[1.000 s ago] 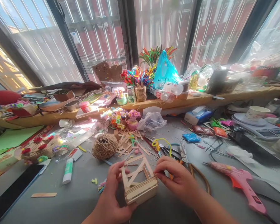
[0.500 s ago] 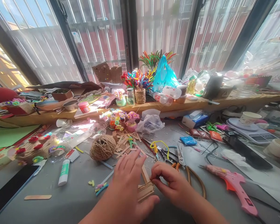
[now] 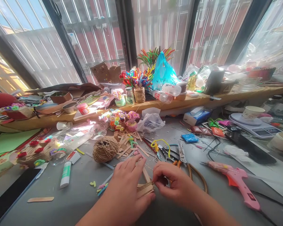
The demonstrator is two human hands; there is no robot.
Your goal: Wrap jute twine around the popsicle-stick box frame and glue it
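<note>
A small box built of popsicle sticks (image 3: 146,187) sits on the grey table near the front edge. My left hand (image 3: 128,188) lies over its top and left side, fingers wrapped round it, hiding most of it. My right hand (image 3: 173,183) is closed at the box's right corner, fingertips pinched against the sticks. One upright stick (image 3: 145,173) pokes out between the two hands.
A ball of twine (image 3: 105,148) and loose sticks (image 3: 126,142) lie just beyond the hands. Scissors and pliers (image 3: 176,157) sit at the right, then a pink glue gun (image 3: 235,182). A glue tube (image 3: 66,173) and a single stick (image 3: 40,199) lie left. A crowded wooden shelf (image 3: 155,106) runs behind.
My left hand moved from the box's left side onto its top, covering it. The box now sits lower and mostly hidden. My right hand stays pinched at its right corner.
</note>
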